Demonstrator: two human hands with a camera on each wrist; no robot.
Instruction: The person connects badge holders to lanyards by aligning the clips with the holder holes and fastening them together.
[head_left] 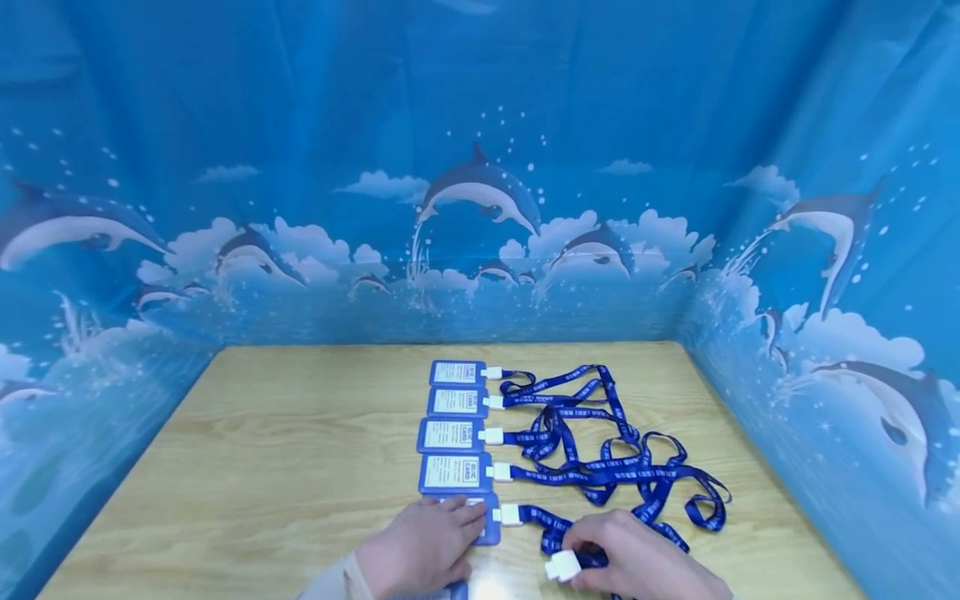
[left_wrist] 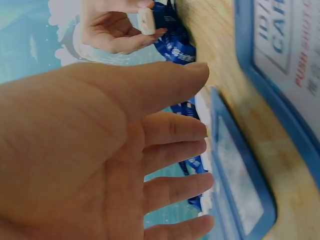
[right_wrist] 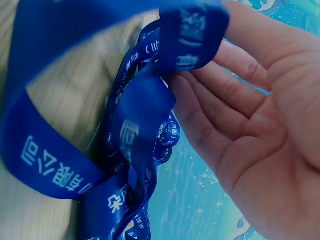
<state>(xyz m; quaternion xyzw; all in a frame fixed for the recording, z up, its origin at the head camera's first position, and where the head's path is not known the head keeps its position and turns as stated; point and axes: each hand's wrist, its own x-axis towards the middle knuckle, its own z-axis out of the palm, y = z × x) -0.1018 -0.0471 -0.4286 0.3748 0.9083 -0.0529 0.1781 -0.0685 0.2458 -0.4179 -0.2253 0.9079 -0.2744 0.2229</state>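
My left hand [head_left: 423, 542] lies with extended fingers across a blue-framed badge holder [head_left: 491, 533], the nearest full one in a column. In the left wrist view its fingers look straight and grip nothing. My right hand [head_left: 637, 554] pinches the white plastic clip [head_left: 562, 567] of a blue lanyard, just right of that badge. In the right wrist view, a loop of printed lanyard strap [right_wrist: 55, 170] hangs beside the right fingers; the clip is hidden there. A further badge holder [head_left: 456, 591] shows only partly at the bottom edge, below my left hand.
Several badge holders [head_left: 448, 435] lie in a column up the wooden table [head_left: 262, 450], white clips pointing right. Their blue lanyards [head_left: 600, 475] spread in overlapping loops to the right. A blue dolphin-print curtain [head_left: 337, 125] encloses the back and sides.
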